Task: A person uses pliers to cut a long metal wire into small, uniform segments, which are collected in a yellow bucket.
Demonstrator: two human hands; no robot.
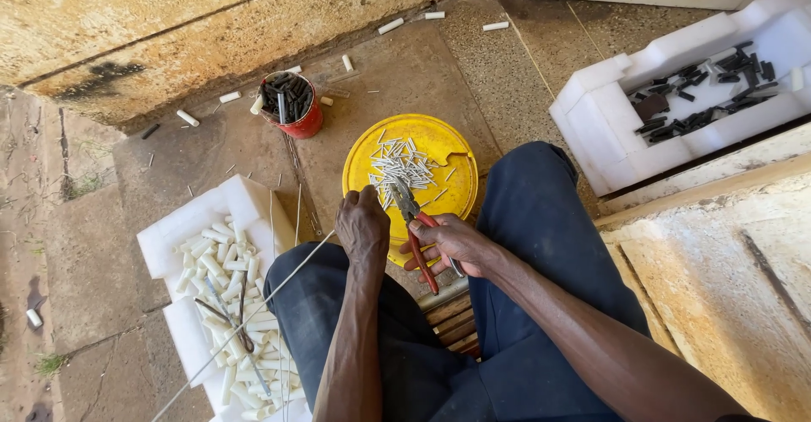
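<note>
Two foam trays (245,206), one pliers (416,223), perhaps fifty pins (404,167)

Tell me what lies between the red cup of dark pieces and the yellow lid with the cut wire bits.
In the head view, only bare concrete floor lies between the red cup and the yellow lid; they stand apart.

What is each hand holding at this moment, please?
Left hand: closed on a thin wire.
Right hand: closed on red-handled pliers.

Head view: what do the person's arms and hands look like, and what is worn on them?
Both forearms are bare, with no sleeves in view. The left hand and right hand wear no gloves, and no rings, watch or bracelets can be seen. Dark blue trousers cover the legs beneath them.
</note>
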